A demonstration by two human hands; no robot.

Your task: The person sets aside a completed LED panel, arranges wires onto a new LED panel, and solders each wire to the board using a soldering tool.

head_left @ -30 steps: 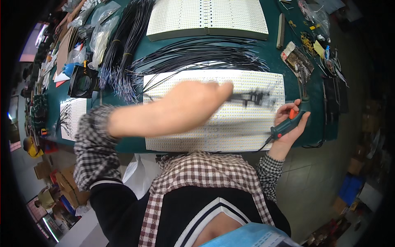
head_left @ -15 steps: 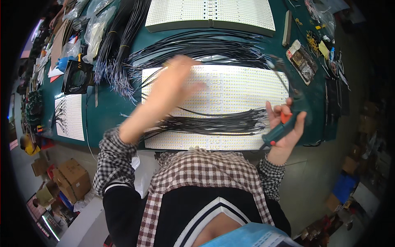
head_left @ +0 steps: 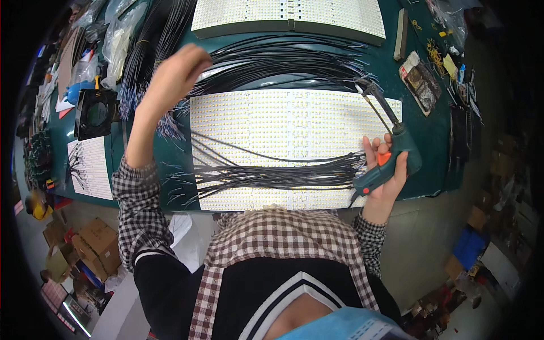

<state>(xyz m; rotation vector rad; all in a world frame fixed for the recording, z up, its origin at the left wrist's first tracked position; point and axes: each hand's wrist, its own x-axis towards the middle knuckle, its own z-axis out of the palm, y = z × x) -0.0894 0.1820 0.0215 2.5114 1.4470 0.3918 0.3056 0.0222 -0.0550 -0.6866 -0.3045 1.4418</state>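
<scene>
My right hand (head_left: 391,173) is wrapped around a green soldering gun (head_left: 409,152) with an orange trigger. Its metal tip slants up and left over the far right corner of a white LED panel (head_left: 272,124). Black cables (head_left: 277,174) lie across the near half of that panel, their ends bunched at the right beside my right hand. My left hand (head_left: 177,76) is raised at the left end of a second spread of black cables (head_left: 272,59) beyond the panel. Its fingers are curled closed, and what they may hold is hidden.
A stack of white LED panels (head_left: 289,31) stands at the back. Thick cable bundles (head_left: 139,68) and a black square frame (head_left: 93,113) are at the left, with a smaller wired panel (head_left: 90,170) nearer. A stained solder tray (head_left: 419,84) and a grey bar (head_left: 400,35) lie at right.
My left hand has swung left and away from over the panel to the cables' left end. The soldering gun has stayed in my right hand, shifting slightly.
</scene>
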